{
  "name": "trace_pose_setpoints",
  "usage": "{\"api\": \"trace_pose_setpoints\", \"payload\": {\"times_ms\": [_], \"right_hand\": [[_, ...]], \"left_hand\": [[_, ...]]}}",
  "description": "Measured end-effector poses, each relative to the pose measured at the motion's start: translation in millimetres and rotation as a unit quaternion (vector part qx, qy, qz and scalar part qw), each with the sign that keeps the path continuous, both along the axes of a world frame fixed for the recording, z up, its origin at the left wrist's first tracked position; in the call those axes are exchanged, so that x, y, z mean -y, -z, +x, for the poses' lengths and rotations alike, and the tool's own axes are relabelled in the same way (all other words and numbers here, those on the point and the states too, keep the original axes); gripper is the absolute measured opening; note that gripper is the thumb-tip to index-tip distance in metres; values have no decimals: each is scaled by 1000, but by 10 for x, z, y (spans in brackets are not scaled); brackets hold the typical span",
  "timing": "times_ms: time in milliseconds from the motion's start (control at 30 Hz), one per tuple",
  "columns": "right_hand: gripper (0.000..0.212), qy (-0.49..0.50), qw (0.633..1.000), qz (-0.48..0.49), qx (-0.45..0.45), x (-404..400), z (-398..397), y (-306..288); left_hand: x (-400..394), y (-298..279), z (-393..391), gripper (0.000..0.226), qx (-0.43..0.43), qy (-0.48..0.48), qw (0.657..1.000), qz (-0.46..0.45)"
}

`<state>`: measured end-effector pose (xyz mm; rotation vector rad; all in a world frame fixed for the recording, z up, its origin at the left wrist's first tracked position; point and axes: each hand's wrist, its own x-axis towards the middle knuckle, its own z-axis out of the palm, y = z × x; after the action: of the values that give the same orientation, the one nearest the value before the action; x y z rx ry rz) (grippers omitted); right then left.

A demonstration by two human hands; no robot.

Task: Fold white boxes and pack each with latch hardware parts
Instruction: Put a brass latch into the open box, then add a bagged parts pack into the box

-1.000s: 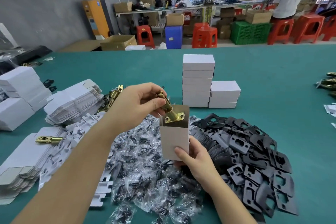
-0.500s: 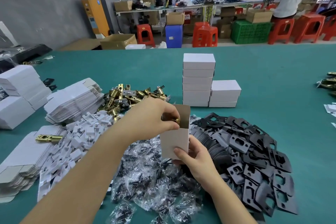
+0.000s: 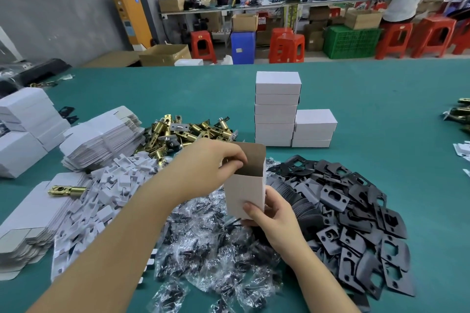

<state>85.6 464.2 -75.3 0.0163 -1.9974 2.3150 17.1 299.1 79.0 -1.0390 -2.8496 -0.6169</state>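
My right hand (image 3: 273, 218) grips the lower part of an upright white box (image 3: 245, 190) above the parts piles. The box's top is open, with its brown flap standing up at the back. My left hand (image 3: 208, 165) is at the box's top left edge, thumb and fingers pinched on the small side flap there. No latch shows at the opening. A heap of brass latches (image 3: 188, 132) lies just behind my left hand. Closed white boxes (image 3: 276, 109) stand stacked behind the open box.
Black strike plates (image 3: 356, 211) are heaped to the right, and bagged screws (image 3: 208, 249) lie under my hands. White plastic inserts (image 3: 106, 190), flat box blanks (image 3: 101, 142) and one loose brass latch (image 3: 67, 190) lie to the left. The green table (image 3: 381, 109) stretches to the right.
My left hand lowered a brass latch into the open box. The latch has gone out of sight inside, and my fingers now sit at the box's top edge. My right hand stayed put.
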Motion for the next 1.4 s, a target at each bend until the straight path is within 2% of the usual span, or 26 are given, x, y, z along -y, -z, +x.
{"api": "trace_pose_setpoints", "payload": {"times_ms": [100,200,300,367,533,667,767,933,1033,1200,1400], "right_hand": [[36,0,1000,-19,7,14,4,-11],[39,5,997,-70,15,6,13,-26],[37,15,993,-113,18,-21,8,-15],[41,19,991,-127,25,-18,3,-4],[45,19,989,-138,45,7,-10,10],[49,22,975,-213,52,-8,-20,22],[52,26,961,-267,62,-31,-27,28],[54,23,953,-295,67,-21,-47,36],[60,22,958,-278,66,-21,-46,25],[56,24,964,-255,66,-11,-35,21],[55,27,971,-230,63,3,-32,23]], "left_hand": [[59,14,16,17,-39,-1,996,87],[161,42,-8,24,-74,-17,976,203],[315,96,-140,31,-50,-83,955,280],[446,158,-262,36,-25,-134,957,256],[891,420,-504,25,1,-255,963,89],[1359,645,-629,34,38,-342,932,-117],[1592,773,-632,43,81,-348,916,-183],[1720,884,-600,49,88,-359,913,-170],[1767,910,-612,53,84,-369,914,-148],[1837,990,-612,58,76,-383,907,-157],[1850,1051,-645,36,21,-426,901,-77]]}}
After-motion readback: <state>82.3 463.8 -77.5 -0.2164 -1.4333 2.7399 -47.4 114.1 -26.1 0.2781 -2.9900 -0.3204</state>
